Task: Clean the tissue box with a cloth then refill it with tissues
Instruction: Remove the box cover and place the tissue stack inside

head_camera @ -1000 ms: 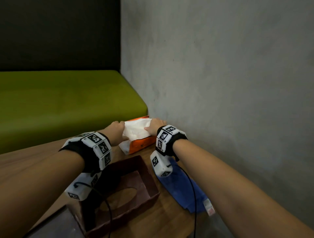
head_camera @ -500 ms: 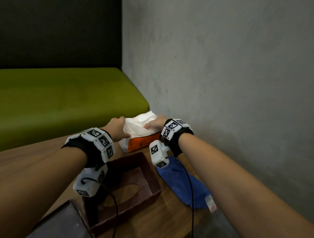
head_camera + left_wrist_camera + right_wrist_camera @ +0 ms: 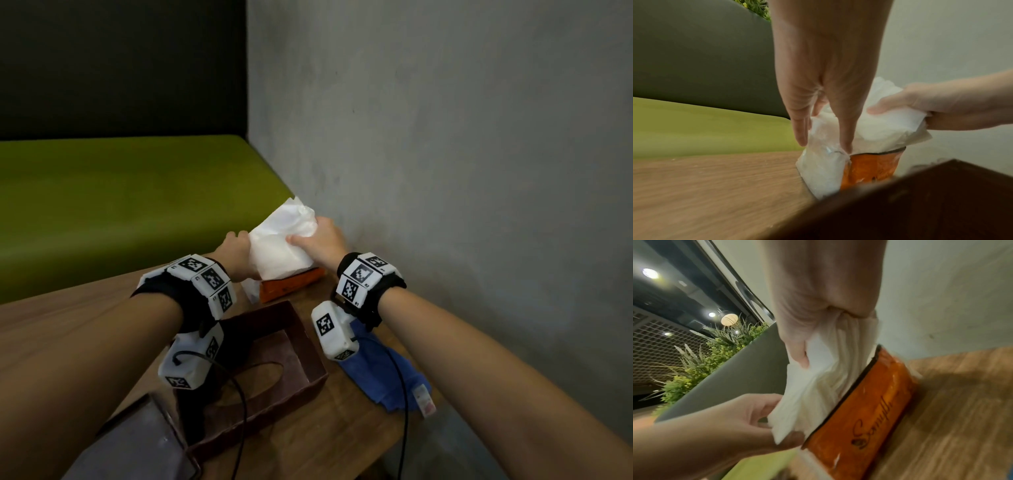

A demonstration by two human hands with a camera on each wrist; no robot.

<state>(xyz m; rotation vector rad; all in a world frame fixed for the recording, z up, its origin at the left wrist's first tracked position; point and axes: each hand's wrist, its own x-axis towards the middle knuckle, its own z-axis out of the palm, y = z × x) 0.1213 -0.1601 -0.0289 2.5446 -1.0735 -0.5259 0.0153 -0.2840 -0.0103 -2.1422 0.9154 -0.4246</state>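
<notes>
Both hands hold the white tissues (image 3: pixel 281 246) — the left hand (image 3: pixel 236 251) grips the left end, the right hand (image 3: pixel 322 240) the right end — above the orange pack (image 3: pixel 291 286). The open tissue box (image 3: pixel 274 359) lies nearer, on the desk (image 3: pixel 85 318).

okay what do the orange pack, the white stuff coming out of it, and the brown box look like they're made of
Orange pack: thin glossy plastic film, judging by its sheen and wrinkles. White stack that both hands grip: soft tissue paper, matte, with layered folds seen from the right wrist. Brown box: matte and stiff, thin-walled; possibly leatherette or coated board, unclear.
</notes>
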